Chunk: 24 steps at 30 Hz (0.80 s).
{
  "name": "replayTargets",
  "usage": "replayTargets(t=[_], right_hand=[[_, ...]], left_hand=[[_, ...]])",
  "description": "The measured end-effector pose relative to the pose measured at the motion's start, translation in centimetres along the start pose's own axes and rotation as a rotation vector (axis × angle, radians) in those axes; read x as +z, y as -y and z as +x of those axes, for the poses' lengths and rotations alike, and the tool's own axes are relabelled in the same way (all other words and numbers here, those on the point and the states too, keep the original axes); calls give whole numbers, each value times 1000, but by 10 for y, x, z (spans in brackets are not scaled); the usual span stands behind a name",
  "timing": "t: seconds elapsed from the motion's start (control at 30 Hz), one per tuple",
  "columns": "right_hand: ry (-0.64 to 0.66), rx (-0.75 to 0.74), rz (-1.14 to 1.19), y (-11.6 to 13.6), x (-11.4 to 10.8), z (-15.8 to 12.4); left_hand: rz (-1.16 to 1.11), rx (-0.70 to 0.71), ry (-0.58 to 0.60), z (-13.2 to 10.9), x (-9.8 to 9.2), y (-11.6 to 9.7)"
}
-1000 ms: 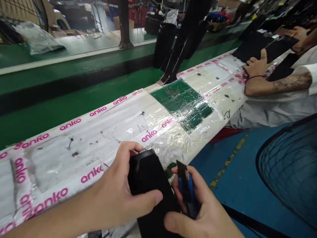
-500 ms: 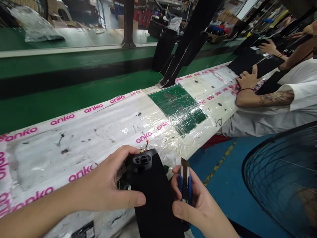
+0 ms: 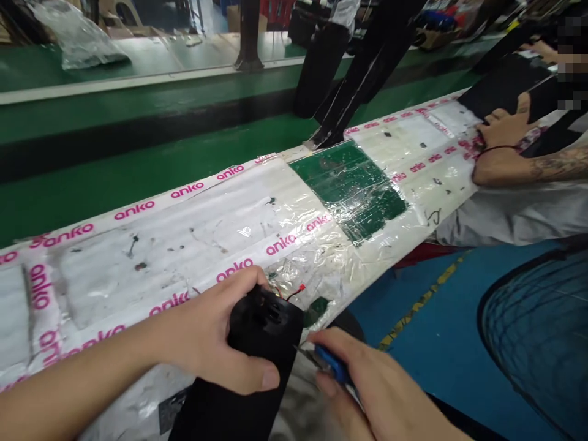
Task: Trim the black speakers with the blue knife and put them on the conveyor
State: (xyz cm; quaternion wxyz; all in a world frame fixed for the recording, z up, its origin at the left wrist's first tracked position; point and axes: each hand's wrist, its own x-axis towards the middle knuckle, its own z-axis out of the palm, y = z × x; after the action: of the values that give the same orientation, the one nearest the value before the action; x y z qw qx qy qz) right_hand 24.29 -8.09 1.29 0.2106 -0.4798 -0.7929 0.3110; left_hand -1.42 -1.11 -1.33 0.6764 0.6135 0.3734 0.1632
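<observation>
A long black panel [image 3: 248, 380] lies tilted under my left hand [image 3: 225, 349], whose thumb presses on its face while the fingers wrap its far left edge. At the panel's far end is a glossy part with dark openings, and thin wires with a small red connector [image 3: 301, 288] stick out there. My right hand [image 3: 367, 386] is closed around a blue utility knife [image 3: 333, 365]. Its blade points left and meets or nearly meets the panel's right edge; I cannot tell if it touches.
White sheeting and pink-lettered "anko" tape [image 3: 188, 190] cover the bench, around a bare green patch [image 3: 353, 190]. A black post [image 3: 353, 73] leans behind. At right are a co-worker's hand [image 3: 505, 128] and a caged fan [image 3: 537, 331]. A black label-like piece [image 3: 172, 409] lies near my left forearm.
The panel has turned, its lower end swinging left. My right hand has tipped the knife from upright to pointing left, bringing its blade to the panel's right edge. The view has shifted left.
</observation>
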Motion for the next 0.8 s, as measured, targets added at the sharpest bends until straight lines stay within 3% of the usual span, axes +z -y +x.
replayTargets(t=[0.07, 0.17, 0.3, 0.63, 0.8], right_hand=[[-14, -222, -348, -10, -14, 10], [25, -350, -527, -20, -23, 23], [59, -377, -557, -25, -16, 26], [-148, -459, -608, -29, -1, 16], [-66, -396, -579, -25, -6, 12]], left_hand=[[22, -29, 26, 4, -2, -3], [19, -58, 49, 9, -3, -4], [24, -61, 65, 10, -4, -2], [43, -62, 41, 11, -5, -6], [44, -58, 54, 11, -5, -6]])
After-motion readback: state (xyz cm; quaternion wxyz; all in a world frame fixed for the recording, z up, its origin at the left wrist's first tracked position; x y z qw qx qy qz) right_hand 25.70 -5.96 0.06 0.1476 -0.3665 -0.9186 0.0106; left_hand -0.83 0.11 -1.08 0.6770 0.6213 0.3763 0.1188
